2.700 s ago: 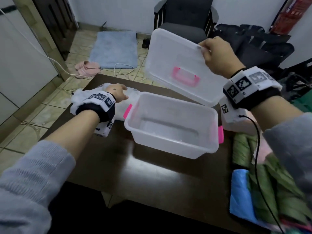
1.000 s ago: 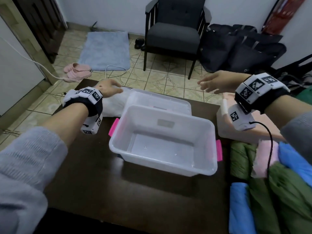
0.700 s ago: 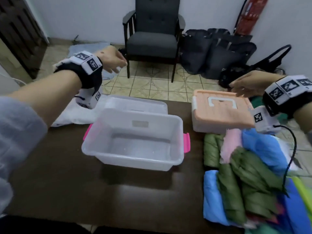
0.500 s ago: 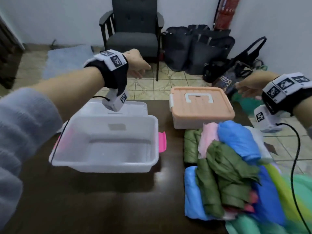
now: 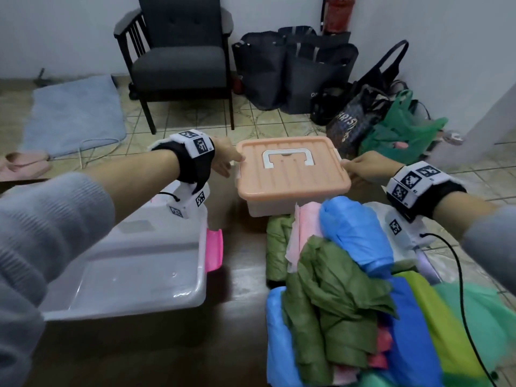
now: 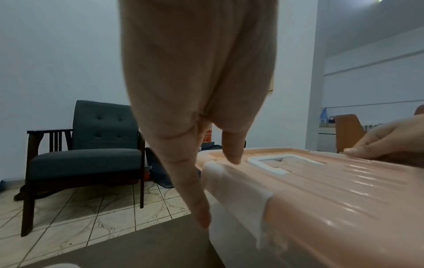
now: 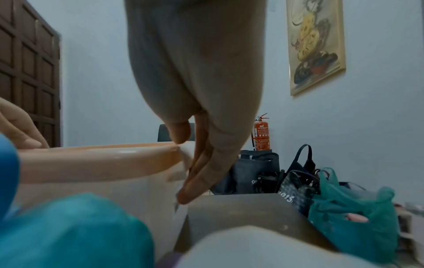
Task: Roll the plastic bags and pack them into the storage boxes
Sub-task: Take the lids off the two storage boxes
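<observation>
An orange-lidded storage box (image 5: 290,177) with a white handle stands shut at the table's far middle. My left hand (image 5: 233,163) touches its left end. In the left wrist view the left hand (image 6: 218,192) has its thumb on the lid (image 6: 332,190) and a straight finger beside the white latch (image 6: 238,195). My right hand (image 5: 349,167) is at the right end, where its thumb (image 7: 180,136) rests on the lid edge with straight fingers (image 7: 197,179) against the latch. A clear box (image 5: 125,269) with pink latches sits open at left. Rolled and loose plastic bags (image 5: 343,289) are piled at right.
The dark table (image 5: 243,317) has its far edge just behind the orange box. Beyond it are a grey armchair (image 5: 178,57), black bags (image 5: 293,68), a green bag (image 5: 402,127) on the floor and a blue mat (image 5: 72,113).
The clear box's lid was set down behind it. The view swung right, and both hands moved from the clear box to the two ends of the orange box.
</observation>
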A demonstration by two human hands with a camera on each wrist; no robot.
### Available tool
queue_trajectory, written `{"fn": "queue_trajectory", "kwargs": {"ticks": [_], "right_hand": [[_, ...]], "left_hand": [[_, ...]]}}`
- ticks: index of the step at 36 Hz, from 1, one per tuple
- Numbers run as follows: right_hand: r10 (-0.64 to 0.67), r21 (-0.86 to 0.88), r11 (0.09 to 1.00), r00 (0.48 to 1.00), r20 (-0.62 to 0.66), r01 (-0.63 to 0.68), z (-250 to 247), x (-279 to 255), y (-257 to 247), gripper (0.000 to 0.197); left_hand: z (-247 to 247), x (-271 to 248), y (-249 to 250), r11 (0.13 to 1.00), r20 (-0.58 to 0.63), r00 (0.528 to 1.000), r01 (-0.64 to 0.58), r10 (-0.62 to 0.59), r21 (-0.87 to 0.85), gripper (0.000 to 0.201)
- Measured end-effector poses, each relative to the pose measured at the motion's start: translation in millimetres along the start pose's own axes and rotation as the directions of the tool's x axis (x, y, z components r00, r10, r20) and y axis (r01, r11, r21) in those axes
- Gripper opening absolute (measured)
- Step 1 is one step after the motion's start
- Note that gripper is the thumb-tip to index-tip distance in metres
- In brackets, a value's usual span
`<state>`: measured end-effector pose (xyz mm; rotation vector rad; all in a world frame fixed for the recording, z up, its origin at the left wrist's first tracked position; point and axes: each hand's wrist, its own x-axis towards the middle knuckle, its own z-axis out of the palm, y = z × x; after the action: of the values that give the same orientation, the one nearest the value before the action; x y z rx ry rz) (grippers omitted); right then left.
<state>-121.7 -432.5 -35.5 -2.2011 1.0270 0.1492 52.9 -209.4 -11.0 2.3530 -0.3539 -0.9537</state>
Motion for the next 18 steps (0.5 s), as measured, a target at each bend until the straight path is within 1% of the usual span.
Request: {"fn": "queue_trajectory", "kwargs": {"ticks": [1,4,8,11,15,18], "right_hand": [[0.009,0.015,1.0,1.0,-0.018,-0.009,3,-1,-2,0.044],[0.003,-0.023,1.0,0.999,-0.036,-0.004,7,3,-6,0.048],[-0.034,-0.017,0.999,0.998,0.044,0.035,14,5,-17,0.047],[-0.085,-0.116,0.989,0.992,0.097,0.096,20,3,-26,0.043],[-0.128,-0.264,0.953,0.988,0.087,0.147,26,1,-34,0.041],[-0.147,-0.299,0.94,0.986,0.075,0.163,28,4,-33,0.035]], "left_hand": [[1,0,1,1.0,0.007,1.0,0.003,-0.003,-0.014,0.046],[1,0,3,0.999,0.035,0.999,0.01,-0.008,-0.036,0.042],[-7,-2,-2,0.998,0.051,0.997,0.058,-0.057,-0.023,0.04],[-15,-4,-8,0.996,0.032,0.996,0.084,-0.083,-0.027,0.037],[-20,-2,-14,0.994,0.025,0.995,0.103,-0.102,-0.046,0.039],[-19,-2,-15,0.993,0.026,0.993,0.112,-0.111,-0.046,0.039]]}}
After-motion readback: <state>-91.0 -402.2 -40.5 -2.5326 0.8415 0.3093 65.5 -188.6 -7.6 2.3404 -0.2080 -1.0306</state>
